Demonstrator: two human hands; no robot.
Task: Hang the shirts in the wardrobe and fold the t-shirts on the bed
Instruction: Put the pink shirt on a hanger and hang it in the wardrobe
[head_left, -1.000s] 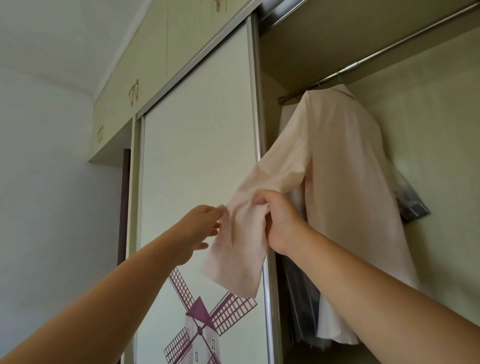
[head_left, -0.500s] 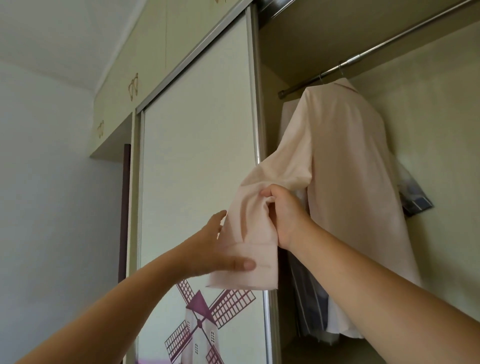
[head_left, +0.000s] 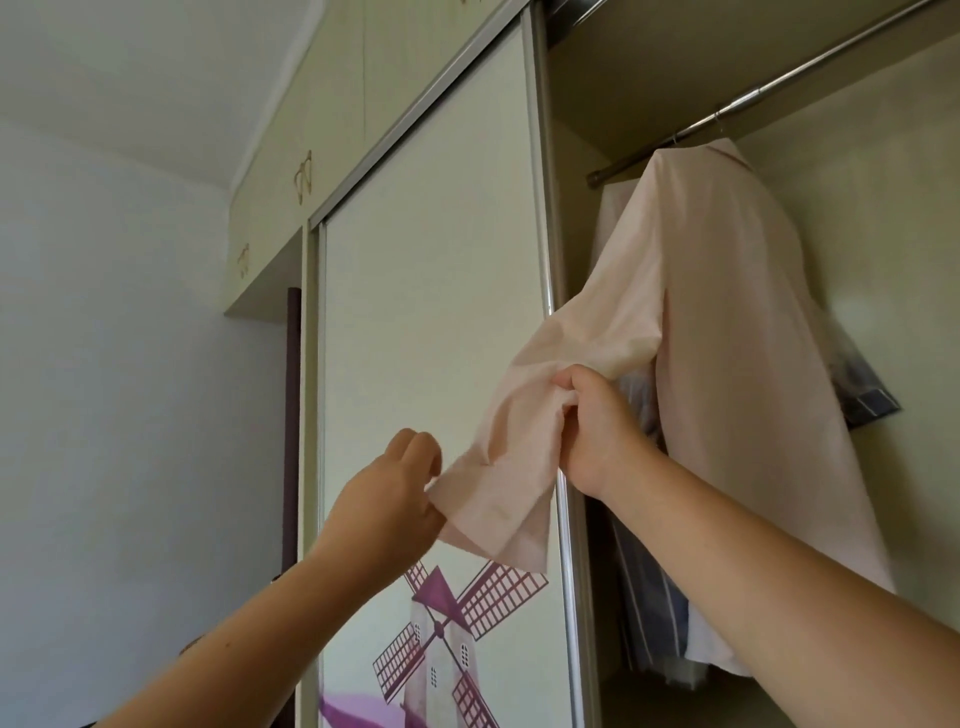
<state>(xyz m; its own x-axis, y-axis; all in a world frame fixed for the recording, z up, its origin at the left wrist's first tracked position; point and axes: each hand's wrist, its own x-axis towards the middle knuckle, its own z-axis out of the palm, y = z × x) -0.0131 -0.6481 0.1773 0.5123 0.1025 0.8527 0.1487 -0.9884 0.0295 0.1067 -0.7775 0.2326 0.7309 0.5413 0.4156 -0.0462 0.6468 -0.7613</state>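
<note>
Hanging from the rail (head_left: 753, 96) of the open wardrobe, the pale pink shirt (head_left: 737, 322) has its collar right under the rail and its body falling straight down from it. One sleeve (head_left: 519, 415) is drawn out down and to the left of the rail, across the edge of the sliding door (head_left: 431, 260). Both bare forearms reach up toward it from the lower corners. The right hand (head_left: 592, 431), well below the rail, has its fingers curled tight around a bunched fold at mid-sleeve, knuckles upward and wrist bent back. The left hand (head_left: 389, 493), lower and further left of the rail, is turned back-of-hand to the camera, its fingers (head_left: 415, 447) bent; it pinches the corner of the cuff, which hangs open and slack below the grip. Striped garments (head_left: 649, 613) hang from the same rail behind the pink shirt, partly hidden by the right forearm. A purple windmill print (head_left: 447, 623) sits on the door, far below the rail.
</note>
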